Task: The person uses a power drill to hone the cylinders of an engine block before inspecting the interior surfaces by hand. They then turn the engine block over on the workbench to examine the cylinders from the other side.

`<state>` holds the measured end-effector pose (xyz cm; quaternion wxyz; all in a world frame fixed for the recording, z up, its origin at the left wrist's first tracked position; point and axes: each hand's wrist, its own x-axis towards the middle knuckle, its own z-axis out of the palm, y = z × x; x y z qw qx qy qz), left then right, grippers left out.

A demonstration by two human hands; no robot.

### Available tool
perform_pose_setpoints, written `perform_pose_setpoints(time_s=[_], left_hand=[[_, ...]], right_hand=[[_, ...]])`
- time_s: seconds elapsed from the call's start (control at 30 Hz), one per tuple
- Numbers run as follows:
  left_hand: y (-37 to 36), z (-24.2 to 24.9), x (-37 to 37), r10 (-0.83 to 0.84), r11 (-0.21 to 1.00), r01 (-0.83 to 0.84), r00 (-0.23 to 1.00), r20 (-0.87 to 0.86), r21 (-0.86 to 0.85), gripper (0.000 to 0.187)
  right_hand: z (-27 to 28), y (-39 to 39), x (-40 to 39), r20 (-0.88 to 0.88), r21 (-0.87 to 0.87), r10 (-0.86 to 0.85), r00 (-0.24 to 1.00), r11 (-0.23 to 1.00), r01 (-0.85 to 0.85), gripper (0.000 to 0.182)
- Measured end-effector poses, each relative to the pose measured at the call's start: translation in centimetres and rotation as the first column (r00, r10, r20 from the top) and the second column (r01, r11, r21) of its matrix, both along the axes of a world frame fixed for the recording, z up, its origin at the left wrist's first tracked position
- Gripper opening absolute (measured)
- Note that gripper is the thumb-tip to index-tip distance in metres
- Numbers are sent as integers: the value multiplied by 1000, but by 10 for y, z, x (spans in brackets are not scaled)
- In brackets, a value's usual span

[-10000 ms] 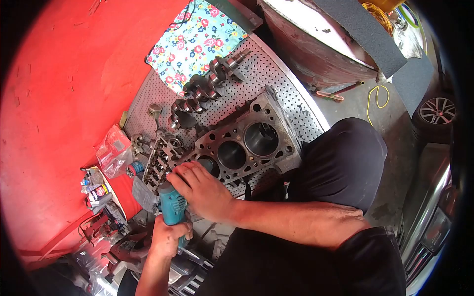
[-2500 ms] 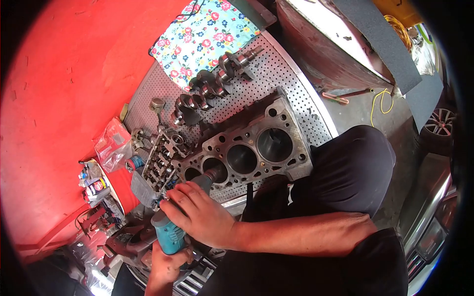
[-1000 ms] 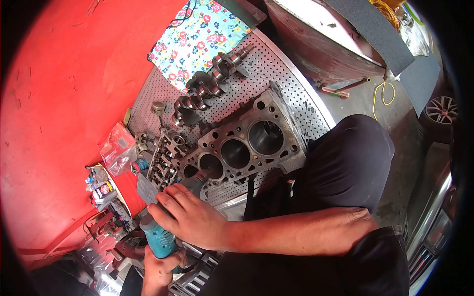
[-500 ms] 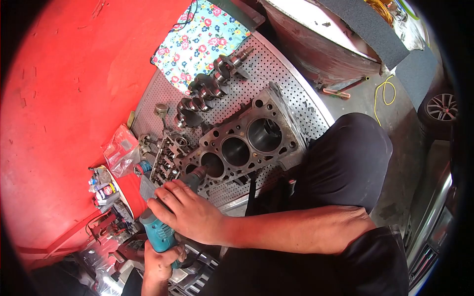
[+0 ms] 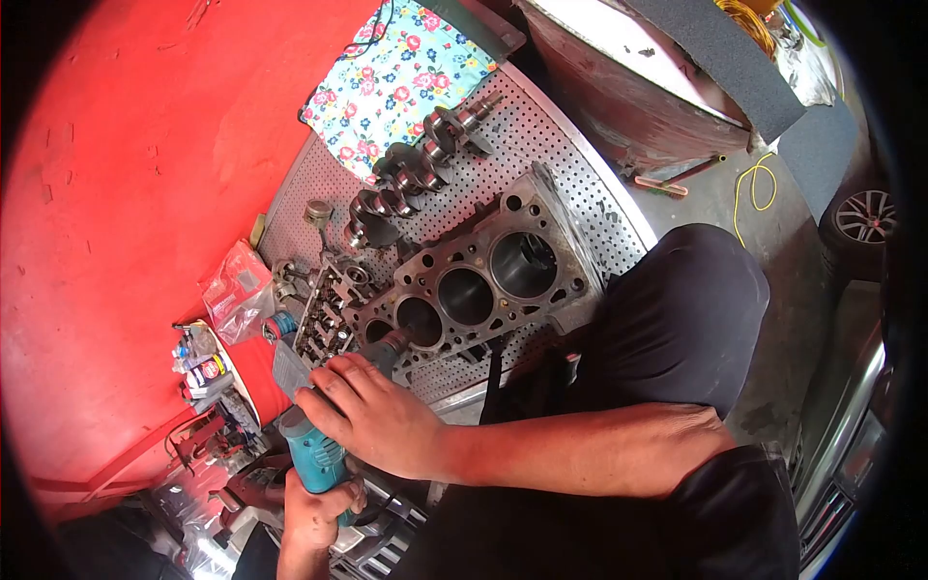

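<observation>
A teal power drill (image 5: pixel 317 458) points up toward the engine block (image 5: pixel 502 309). My left hand (image 5: pixel 311 512) is wrapped round the drill's handle, low in the view. Across the tool's front body lies my right hand (image 5: pixel 387 420), its fingers curled over the top. The dark nose of the drill reaches the block's face beside one of the smaller-looking cylinder bores (image 5: pixel 419 321); the exact contact at its tip cannot be made out. A crankshaft (image 5: pixel 411 172) lies behind the block, on the perforated metal bench (image 5: pixel 580 159).
A cylinder head (image 5: pixel 329 314) and a piston (image 5: pixel 317 210) lie left of the block. Flowered cloth (image 5: pixel 401 77) covers the bench's far end. Bottles (image 5: pixel 205 372) stand at left, by the red wall (image 5: pixel 126 193). My knee (image 5: pixel 677 319) is close at right, near a large drum (image 5: pixel 638 106).
The whole view has shifted slightly, with the bench and block a few pixels to the right. Both hands keep their hold on the drill, which has barely moved.
</observation>
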<state>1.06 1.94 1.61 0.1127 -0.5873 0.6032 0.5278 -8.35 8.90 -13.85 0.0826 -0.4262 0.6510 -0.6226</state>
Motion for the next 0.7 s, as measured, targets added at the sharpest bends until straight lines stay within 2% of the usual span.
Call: perform_pose_setpoints(time_s=[0.7], left_hand=[[3, 2, 3, -35, 999, 35, 999, -2, -4, 28]], right_hand=[[2, 6, -3, 11, -31, -5, 1000, 1000, 5, 56]])
